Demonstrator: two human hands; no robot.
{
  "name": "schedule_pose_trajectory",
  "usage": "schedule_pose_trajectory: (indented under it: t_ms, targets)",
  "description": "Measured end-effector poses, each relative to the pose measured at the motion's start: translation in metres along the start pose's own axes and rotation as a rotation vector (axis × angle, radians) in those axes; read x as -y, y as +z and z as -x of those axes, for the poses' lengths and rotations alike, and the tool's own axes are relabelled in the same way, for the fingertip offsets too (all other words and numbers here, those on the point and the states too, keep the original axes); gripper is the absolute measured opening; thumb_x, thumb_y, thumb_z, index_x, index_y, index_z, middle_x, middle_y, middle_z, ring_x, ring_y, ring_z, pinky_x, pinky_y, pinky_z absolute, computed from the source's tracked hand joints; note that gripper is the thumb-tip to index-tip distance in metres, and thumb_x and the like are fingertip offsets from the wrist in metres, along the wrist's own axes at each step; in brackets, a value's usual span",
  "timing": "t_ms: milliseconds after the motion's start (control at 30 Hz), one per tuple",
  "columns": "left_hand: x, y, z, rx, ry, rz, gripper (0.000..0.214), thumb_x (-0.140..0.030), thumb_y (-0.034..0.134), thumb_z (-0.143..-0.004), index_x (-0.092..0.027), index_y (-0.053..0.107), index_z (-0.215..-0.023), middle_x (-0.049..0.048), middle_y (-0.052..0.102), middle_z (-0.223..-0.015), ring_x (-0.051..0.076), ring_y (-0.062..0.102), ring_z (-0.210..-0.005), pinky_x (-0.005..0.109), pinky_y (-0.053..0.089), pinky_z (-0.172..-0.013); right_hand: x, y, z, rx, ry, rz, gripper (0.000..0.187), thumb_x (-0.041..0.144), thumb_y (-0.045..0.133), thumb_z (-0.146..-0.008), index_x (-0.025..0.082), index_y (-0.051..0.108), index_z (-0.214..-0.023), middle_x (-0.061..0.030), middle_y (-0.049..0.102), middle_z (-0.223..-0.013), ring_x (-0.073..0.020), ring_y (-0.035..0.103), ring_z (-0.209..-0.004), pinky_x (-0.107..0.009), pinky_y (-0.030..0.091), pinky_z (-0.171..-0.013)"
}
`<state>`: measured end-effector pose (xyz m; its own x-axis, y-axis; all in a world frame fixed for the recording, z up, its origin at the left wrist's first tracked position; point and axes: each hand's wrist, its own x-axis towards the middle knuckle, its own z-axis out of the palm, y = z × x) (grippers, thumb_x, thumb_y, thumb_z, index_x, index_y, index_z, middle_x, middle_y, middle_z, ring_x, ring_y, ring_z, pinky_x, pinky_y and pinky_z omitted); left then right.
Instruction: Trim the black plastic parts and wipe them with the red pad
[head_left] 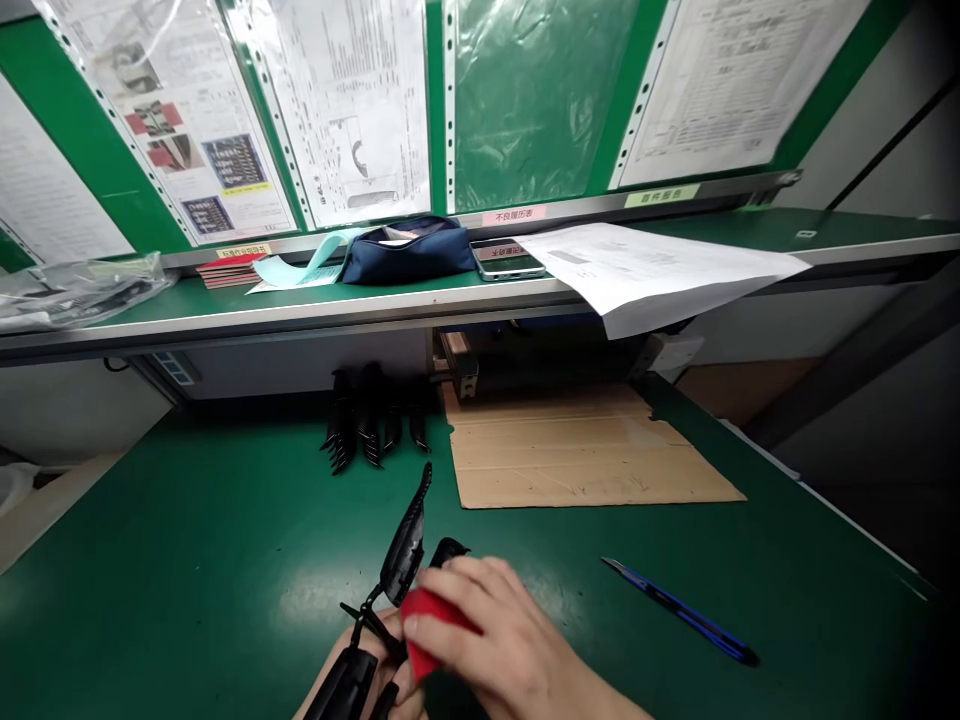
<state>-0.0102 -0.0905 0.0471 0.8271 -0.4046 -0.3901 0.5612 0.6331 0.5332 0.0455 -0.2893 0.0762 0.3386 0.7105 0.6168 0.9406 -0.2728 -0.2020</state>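
Note:
A black molded plastic part (403,550), with several curved pieces joined by thin stems, rests in my left hand (337,655). The fingers of that hand are closed around the stems, partly hidden behind the part. My right hand (510,630) pinches a small red piece (426,625) that looks like folded cloth or sandpaper and presses it against the black part. To the right of my hands, a blue craft knife (682,612) lies on the green table with its blade pointing up and left.
Several black curved parts (367,420) lie in rows at the back. Flat cardboard (577,450) covers the table at back right. A low shelf (300,318) crosses above, bearing a navy pouch (409,252), a phone (508,260) and paper sheets (652,262) that overhang its edge.

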Motion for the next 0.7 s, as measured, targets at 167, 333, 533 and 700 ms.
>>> schedule_pose_trajectory:
  t_ms: [167, 333, 533, 700]
  targets:
    - [0.0, 0.003, 0.001, 0.181, -0.023, -0.054, 0.033, -0.043, 0.057, -0.088, -0.011, 0.064, -0.082, -0.0017, 0.037, -0.048, 0.006, 0.032, -0.035, 0.021, 0.021, -0.04, -0.006, -0.002, 0.008, 0.036, 0.081, -0.006, 0.045, 0.009, 0.041, -0.089, 0.024, 0.046, -0.131, -0.0076, 0.039, -0.137, -0.0222, 0.035, -0.116, -0.038, 0.038, -0.09]
    - [0.003, 0.003, -0.001, 0.106, -0.021, -0.028, 0.029, -0.041, 0.062, -0.084, -0.012, 0.061, -0.078, -0.0023, 0.037, -0.047, 0.005, 0.029, -0.034, 0.02, 0.018, -0.039, -0.001, -0.005, 0.009, -0.011, 0.041, -0.049, 0.037, 0.011, 0.045, -0.089, 0.021, 0.048, -0.124, -0.008, 0.046, -0.13, -0.0209, 0.039, -0.109, -0.036, 0.039, -0.085]
    - [0.0, 0.002, 0.001, 0.142, -0.071, -0.019, 0.027, -0.038, 0.059, -0.088, -0.013, 0.063, -0.08, -0.0019, 0.04, -0.048, 0.006, 0.033, -0.036, 0.02, 0.02, -0.041, 0.004, -0.001, 0.007, -0.019, 0.007, 0.016, 0.042, 0.01, 0.043, -0.087, 0.02, 0.048, -0.127, -0.0096, 0.046, -0.131, -0.0234, 0.04, -0.11, -0.04, 0.039, -0.085]
    - [0.001, 0.004, 0.003, 0.085, -0.033, 0.078, 0.03, -0.036, 0.057, -0.09, -0.006, 0.063, -0.094, -0.0011, 0.042, -0.049, 0.007, 0.038, -0.036, 0.02, 0.024, -0.042, -0.016, 0.007, 0.017, -0.148, 0.432, -0.199, 0.034, 0.02, 0.033, -0.097, 0.025, 0.051, -0.125, -0.007, 0.053, -0.123, -0.0197, 0.047, -0.109, -0.036, 0.041, -0.09]
